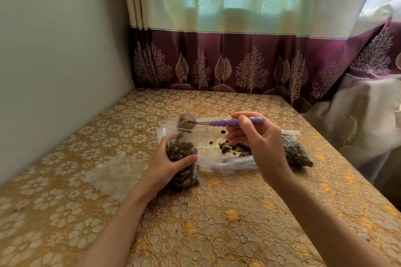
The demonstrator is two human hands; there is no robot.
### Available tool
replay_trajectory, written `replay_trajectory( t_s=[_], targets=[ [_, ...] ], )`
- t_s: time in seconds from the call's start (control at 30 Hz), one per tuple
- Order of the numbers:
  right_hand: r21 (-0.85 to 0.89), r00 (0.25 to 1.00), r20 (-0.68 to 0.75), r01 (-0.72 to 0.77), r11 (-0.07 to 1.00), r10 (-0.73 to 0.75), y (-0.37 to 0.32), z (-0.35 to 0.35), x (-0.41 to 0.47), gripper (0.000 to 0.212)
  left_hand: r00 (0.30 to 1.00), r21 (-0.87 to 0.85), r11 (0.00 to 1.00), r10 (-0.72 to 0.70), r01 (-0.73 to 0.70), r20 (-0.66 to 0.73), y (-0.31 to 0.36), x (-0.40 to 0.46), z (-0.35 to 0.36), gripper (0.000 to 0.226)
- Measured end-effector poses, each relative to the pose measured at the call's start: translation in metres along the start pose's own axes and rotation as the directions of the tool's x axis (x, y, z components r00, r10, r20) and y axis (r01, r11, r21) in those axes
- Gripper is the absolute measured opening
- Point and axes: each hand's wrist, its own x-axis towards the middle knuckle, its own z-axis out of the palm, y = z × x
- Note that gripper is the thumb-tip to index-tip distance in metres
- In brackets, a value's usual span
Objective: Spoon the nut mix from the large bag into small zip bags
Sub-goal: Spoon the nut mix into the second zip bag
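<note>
Your table (217, 223) wears a gold cloth patterned with lace-like flowers. The small zip bag (184, 171) your left hand (167, 158) grips stands upright on it, packed with nut mix. Just right of that grip the large bag (217, 154) lies flat and nearly spent, a few nuts scattered inside. Left of the grip lie clear empty zip bags (115, 171). Beyond your right hand (258, 141), a filled bag (297, 154) lies on its side.
</note>
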Motion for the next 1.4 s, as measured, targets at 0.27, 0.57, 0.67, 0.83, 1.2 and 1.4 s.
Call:
replay_trajectory(
  t_s=[0.27, 0.57, 0.67, 0.83, 1.2, 1.4],
  targets=[
    [-0.009, 0.999, 0.007, 0.043, 0.999, -0.043, 0.001, -0.009, 0.002, 0.016, 1.0, 0.031, 0.999, 0.017, -0.016, -0.012, 0.0, -0.001, 0.0, 0.062],
    [0.02, 0.95, -0.268, -0.161, 0.987, 0.16, 0.026, -0.045, 0.001, 0.033, 0.998, 0.053, 0.998, 0.042, -0.04, -0.04, 0.001, -0.003, 0.003, 0.066],
    [0.043, 0.925, -0.264, -0.27, 0.962, 0.272, 0.035, -0.055, -0.003, 0.043, 0.997, 0.067, 0.997, 0.05, -0.046, -0.054, 0.0, -0.002, 0.004, 0.066],
    [0.059, 0.886, -0.291, -0.361, 0.931, 0.362, 0.048, -0.062, -0.004, 0.045, 0.996, 0.078, 0.995, 0.068, -0.063, -0.06, 0.0, -0.001, 0.004, 0.065],
    [-0.012, 0.87, -0.407, -0.309, 0.951, 0.278, 0.069, -0.063, 0.004, 0.031, 0.996, 0.08, 0.995, 0.071, -0.066, -0.063, -0.003, 0.0, 0.003, 0.061],
    [-0.004, 0.881, -0.379, -0.307, 0.952, 0.283, 0.072, -0.062, 0.002, 0.027, 0.996, 0.08, 0.995, 0.067, -0.062, -0.065, -0.003, 0.0, 0.003, 0.06]
  ],
)
